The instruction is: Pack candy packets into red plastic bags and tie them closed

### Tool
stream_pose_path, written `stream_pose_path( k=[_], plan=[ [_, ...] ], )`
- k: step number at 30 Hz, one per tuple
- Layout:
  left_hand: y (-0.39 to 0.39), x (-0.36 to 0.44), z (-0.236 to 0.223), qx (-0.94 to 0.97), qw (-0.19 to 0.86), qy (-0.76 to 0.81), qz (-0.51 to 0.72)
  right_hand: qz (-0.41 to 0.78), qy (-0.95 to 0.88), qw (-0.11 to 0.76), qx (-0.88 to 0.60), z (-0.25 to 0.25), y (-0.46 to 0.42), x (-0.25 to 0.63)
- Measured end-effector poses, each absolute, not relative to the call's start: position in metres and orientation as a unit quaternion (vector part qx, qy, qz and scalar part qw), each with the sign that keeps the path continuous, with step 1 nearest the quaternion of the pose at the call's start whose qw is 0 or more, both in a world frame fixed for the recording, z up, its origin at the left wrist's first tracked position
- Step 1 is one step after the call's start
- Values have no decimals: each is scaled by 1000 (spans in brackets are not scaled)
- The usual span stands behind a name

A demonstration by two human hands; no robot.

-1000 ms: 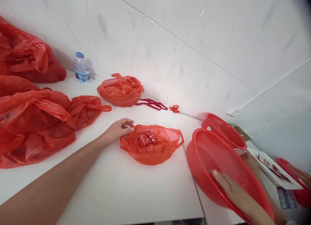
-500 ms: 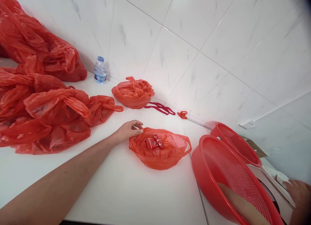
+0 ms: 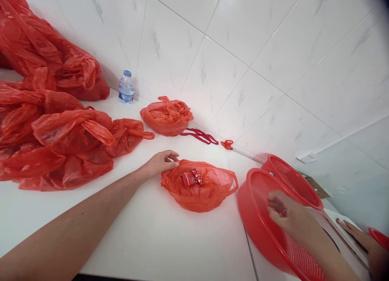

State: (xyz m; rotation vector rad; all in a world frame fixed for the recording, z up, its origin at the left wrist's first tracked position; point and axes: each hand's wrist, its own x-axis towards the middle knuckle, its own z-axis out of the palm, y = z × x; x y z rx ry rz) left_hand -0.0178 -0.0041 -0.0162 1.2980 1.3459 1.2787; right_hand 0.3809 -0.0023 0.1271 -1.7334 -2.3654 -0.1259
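Observation:
A red plastic bag (image 3: 194, 200) lies spread open on the white table, with small red printed packets (image 3: 191, 179) inside. At the bag's far left edge, my left hand (image 3: 162, 163) has its fingers curled, with the thumb against the rim. My right hand (image 3: 285, 216) is raised over the mouth of a red plastic basket (image 3: 258, 228), its fingers closed around a small red packet (image 3: 282, 211) that is partly hidden and blurred.
Crumpled red bags (image 3: 69, 139) fill the left. A water bottle (image 3: 125, 88), a filled red bag (image 3: 166, 118) and dark red straps (image 3: 202, 135) lie near the tiled wall. Another red basket (image 3: 293, 179) stands behind mine. Another person's hand (image 3: 354, 230) is at far right.
My right hand has come up out of the red basket with a small red packet. My left hand has stayed at the bag's edge. The other person's hand at right has shifted.

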Motion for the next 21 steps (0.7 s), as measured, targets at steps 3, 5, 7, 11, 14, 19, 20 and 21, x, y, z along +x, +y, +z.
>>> stream_pose_path(
  k=[3, 5, 7, 11, 14, 19, 20, 21],
  plan=[
    [-4, -18, -17, 519, 424, 539, 510, 8, -830, 98, -549, 133, -20, 335],
    [-5, -18, -17, 518, 423, 540, 511, 28, -852, 105, -512, 132, -27, 304],
    [-5, -18, -17, 516, 427, 537, 513, 48, -873, 107, -473, 126, -29, 278],
    [-5, -18, -17, 514, 430, 535, 514, 84, -900, 96, -418, 104, -19, 246],
    [-4, -19, -17, 519, 426, 538, 510, 104, -900, 94, -412, 86, -9, 239],
    [-2, -20, -19, 527, 423, 536, 506, 53, -868, 183, -459, 69, 5, 256],
    [-2, -21, -19, 528, 424, 534, 505, 24, -856, 213, -471, 66, 7, 261],
    [-2, -21, -19, 529, 426, 532, 505, -3, -841, 240, -484, 63, 9, 266]
  ],
)
